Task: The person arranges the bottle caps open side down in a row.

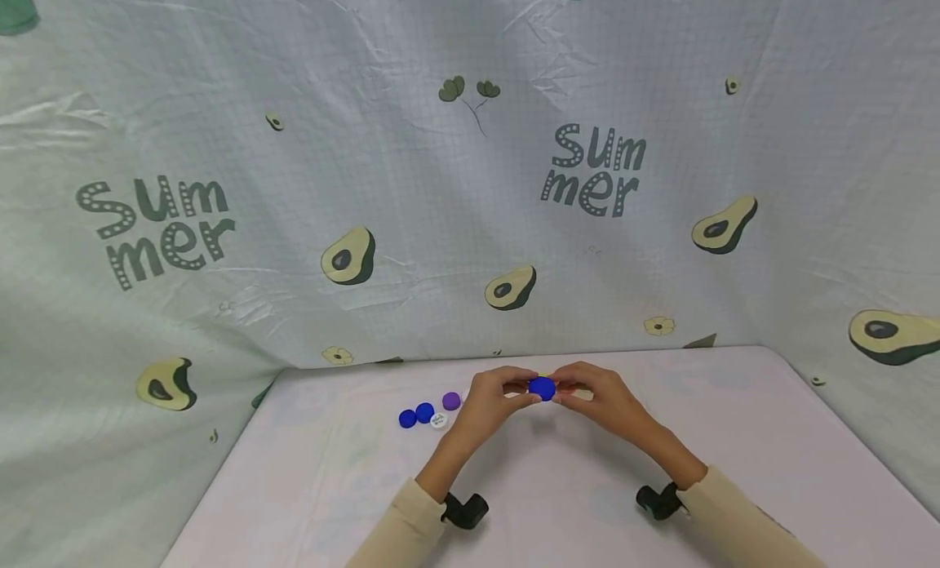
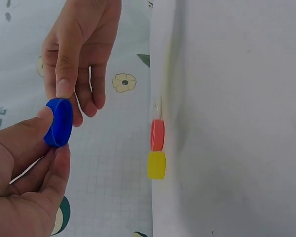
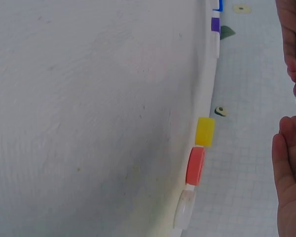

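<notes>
Raised above the table, a blue bottle cap [image 1: 542, 388] is between both hands at the middle of the head view. My left hand [image 1: 486, 401] pinches its left edge between thumb and fingers. From the other side, the thumb and fingertips of my right hand [image 1: 605, 397] hold the opposite edge. In the left wrist view the hollow inside of the blue cap [image 2: 63, 122] is visible. On the table beyond the hands are a yellow cap [image 2: 157, 165], a red cap [image 2: 158, 135] and a whitish, translucent cap [image 3: 185, 209]; the hands mostly hide them in the head view.
Left of the hands, two blue caps, one of them here [image 1: 407, 419], lie beside a purple cap [image 1: 451, 401] and a white cap [image 1: 439, 421] with print on it. A white cloth covers the table [image 1: 330, 503]. Behind it hangs a patterned curtain [image 1: 411, 184].
</notes>
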`<move>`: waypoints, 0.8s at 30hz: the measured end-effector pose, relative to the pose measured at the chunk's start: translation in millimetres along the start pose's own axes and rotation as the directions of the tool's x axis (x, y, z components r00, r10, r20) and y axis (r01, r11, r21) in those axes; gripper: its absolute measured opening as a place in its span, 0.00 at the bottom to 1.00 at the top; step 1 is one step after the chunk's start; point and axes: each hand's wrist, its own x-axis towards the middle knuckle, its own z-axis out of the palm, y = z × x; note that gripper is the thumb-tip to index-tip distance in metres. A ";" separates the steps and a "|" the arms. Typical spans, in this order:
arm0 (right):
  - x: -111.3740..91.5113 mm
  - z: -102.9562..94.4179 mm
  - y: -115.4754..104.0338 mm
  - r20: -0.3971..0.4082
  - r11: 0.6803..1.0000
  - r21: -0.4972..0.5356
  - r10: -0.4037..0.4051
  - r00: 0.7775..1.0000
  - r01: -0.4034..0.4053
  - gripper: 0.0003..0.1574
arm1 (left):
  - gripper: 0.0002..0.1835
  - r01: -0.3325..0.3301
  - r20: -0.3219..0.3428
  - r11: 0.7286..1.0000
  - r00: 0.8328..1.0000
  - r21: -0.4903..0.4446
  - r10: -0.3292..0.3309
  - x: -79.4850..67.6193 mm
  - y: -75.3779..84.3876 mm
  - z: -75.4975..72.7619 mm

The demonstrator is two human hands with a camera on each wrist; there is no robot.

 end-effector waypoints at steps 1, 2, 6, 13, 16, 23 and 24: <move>-0.6 -0.9 -0.2 0.001 1.000 0.004 0.004 1.000 -0.004 0.19 | 0.19 -0.002 0.002 1.000 1.000 -0.007 0.002 0.3 0.4 0.7; -1.3 -1.8 -0.3 -0.001 1.000 0.004 0.007 1.000 -0.007 0.19 | 0.19 -0.007 0.003 1.000 1.000 -0.012 0.007 0.8 0.3 1.5; -3.6 -4.7 0.6 -0.012 1.000 -0.009 0.005 1.000 -0.005 0.20 | 0.20 -0.010 0.004 0.999 1.000 -0.031 0.010 2.6 0.7 4.9; -5.3 -12.0 0.4 -0.061 0.999 0.004 -0.038 0.997 0.038 0.21 | 0.20 0.009 -0.009 1.000 1.000 -0.015 -0.009 9.7 3.7 11.1; -5.6 -16.0 1.7 -0.085 0.998 -0.004 -0.061 0.995 0.061 0.22 | 0.20 0.015 -0.016 1.000 1.000 -0.023 -0.015 12.5 7.4 12.8; -10.3 -22.3 5.4 -0.138 0.994 -0.044 -0.109 0.984 0.104 0.23 | 0.19 0.033 -0.018 0.994 0.999 -0.107 -0.035 15.3 11.9 18.9; -11.0 -22.8 5.6 -0.145 0.993 -0.047 -0.115 0.983 0.109 0.23 | 0.18 0.040 -0.017 0.992 0.999 -0.121 -0.043 15.1 12.4 19.8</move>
